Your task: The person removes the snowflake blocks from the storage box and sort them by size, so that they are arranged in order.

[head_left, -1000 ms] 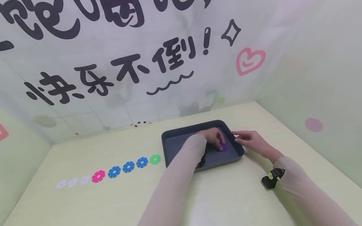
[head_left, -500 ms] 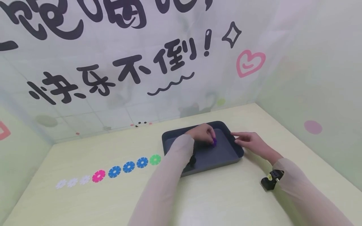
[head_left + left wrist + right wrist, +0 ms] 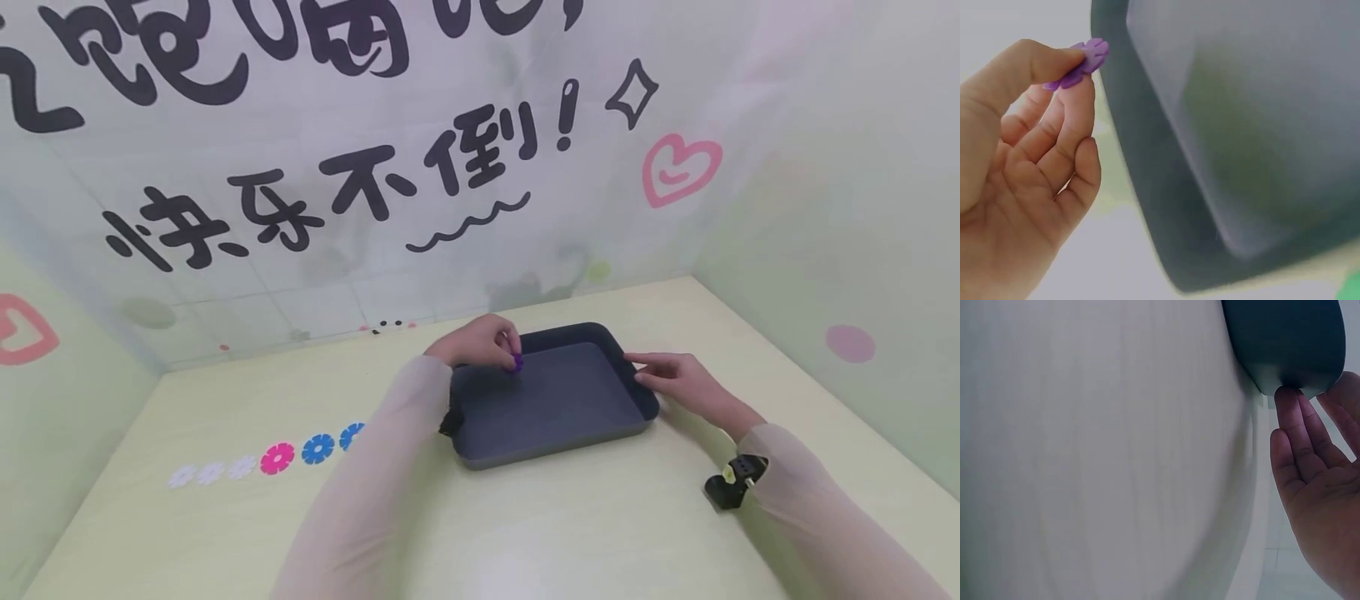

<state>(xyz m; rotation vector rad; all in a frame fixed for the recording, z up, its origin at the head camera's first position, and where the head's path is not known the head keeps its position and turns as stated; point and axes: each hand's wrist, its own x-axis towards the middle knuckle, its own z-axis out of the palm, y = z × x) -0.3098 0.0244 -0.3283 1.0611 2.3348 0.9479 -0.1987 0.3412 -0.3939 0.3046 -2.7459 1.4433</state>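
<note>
My left hand is over the left part of the dark grey tray, pinching a purple flower-shaped plastic disc. In the left wrist view, the thumb and index finger hold the notched disc by its edge, beside the tray's wall. My right hand is at the tray's right side with its fingers nearly straight. The right wrist view has those fingertips against the outer wall of the tray.
Left of the tray, a row of discs lies on the pale table: several white ones, a pink one and blue ones. The left sleeve covers the row's right end. A printed cloth wall stands behind.
My left hand has lifted the purple disc from the tray's right part and carried it left. The right hand stays at the tray's right side.
</note>
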